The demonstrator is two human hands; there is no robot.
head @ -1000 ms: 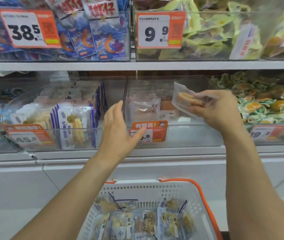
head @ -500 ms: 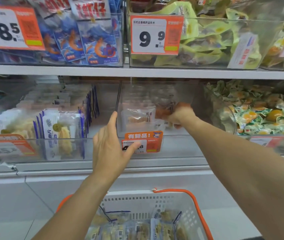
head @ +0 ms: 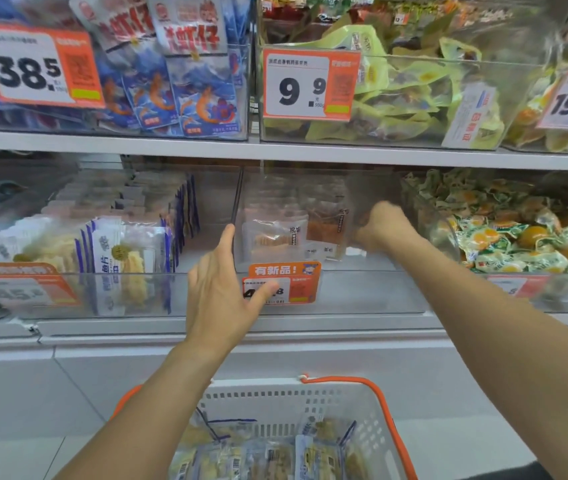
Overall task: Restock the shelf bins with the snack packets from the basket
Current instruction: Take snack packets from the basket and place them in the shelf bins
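Bottom centre, the white basket [head: 362, 403] sits loaded with snack packets [head: 313, 459]. Mid-frame, the left hand [head: 220, 289] lies flat, fingers straight, against the clear middle bin [head: 362, 292]. Further in, the right hand [head: 379, 226] reaches inside, blurred, seemingly curled beside an orange packet [head: 324, 226]; whether it grips, I can't tell.

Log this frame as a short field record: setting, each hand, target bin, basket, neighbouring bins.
setting: shop shelf with clear bins and price tags
left hand: open, fingers straight against the front of the middle bin
right hand: reached inside the middle bin, blurred; grip unclear
middle bin contents: a few snack packets, upright
basket: white, orange handles, below the arms, packets inside
left bin: upright blue-edged packets
right bin: loose green-and-orange packets
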